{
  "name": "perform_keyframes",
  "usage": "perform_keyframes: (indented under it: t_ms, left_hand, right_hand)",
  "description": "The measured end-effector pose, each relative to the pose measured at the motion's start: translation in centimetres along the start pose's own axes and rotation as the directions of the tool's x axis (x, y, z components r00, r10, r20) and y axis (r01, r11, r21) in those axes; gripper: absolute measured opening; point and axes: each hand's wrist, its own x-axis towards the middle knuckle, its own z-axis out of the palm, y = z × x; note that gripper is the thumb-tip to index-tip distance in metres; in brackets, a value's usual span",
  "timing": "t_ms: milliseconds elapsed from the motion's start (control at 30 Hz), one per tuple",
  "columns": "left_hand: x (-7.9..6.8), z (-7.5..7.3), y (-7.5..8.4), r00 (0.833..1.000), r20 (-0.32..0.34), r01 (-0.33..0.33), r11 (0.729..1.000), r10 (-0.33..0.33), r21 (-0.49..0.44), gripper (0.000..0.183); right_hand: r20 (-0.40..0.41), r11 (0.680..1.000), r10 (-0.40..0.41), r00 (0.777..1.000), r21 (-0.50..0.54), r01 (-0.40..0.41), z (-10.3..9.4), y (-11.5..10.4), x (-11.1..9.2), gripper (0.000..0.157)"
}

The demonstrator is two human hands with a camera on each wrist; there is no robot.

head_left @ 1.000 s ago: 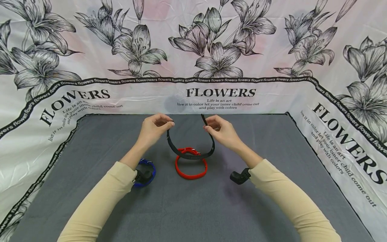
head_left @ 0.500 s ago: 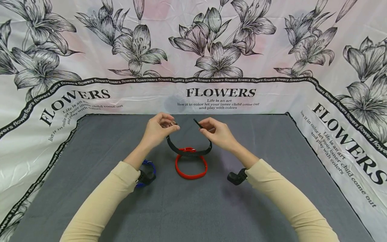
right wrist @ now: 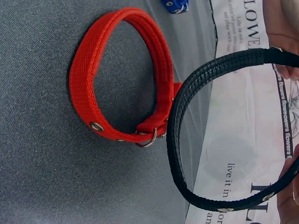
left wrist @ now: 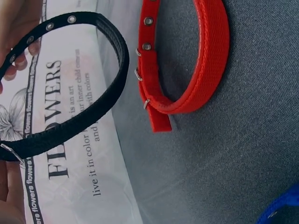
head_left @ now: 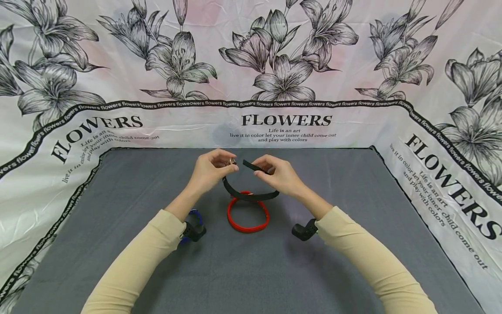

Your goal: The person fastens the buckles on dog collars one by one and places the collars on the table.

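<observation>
A black collar with metal eyelets hangs in a U between the two hands, unfastened. My left hand pinches its buckle end. My right hand pinches the strap end, whose tip points left toward the buckle with a small gap between. In the left wrist view the black collar shows a row of eyelets and a metal ring. Below it on the table lies a red collar, buckled into a loop. In the right wrist view the black collar overlaps one side of the red collar.
A blue collar lies left of the red one, partly hidden by the left wrist's camera. Grey cloth covers the table. A white flower-printed cloth stands behind and along the sides.
Both hands have drawn closer together and slightly lower. The strap tip has turned from upright to pointing left at the buckle. The red and blue collars stay put.
</observation>
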Motion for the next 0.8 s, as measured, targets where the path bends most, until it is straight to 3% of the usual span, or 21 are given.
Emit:
perform_keyframes:
  t_ms: [200, 500, 800]
  left_hand:
    - [-0.1, 0.5, 0.2, 0.999, 0.035, -0.039, 0.999, 0.039, 0.008, 0.034]
    - [-0.3, 1.1, 0.3, 0.998, 0.057, -0.022, 0.999, 0.021, 0.028, 0.027]
    - [-0.4, 1.2, 0.1, 0.996, 0.069, -0.055, 0.998, 0.055, 0.003, 0.024]
  right_hand:
    - [0.019, 0.999, -0.029, 0.999, -0.023, 0.030, 0.4, -0.2, 0.0, 0.021]
    - [0.023, 0.999, -0.046, 0.999, -0.009, 0.047, 0.7, -0.6, -0.1, 0.021]
    - [-0.031, 0.999, -0.031, 0.999, -0.039, 0.030, 0.7, -0.7, -0.1, 0.017]
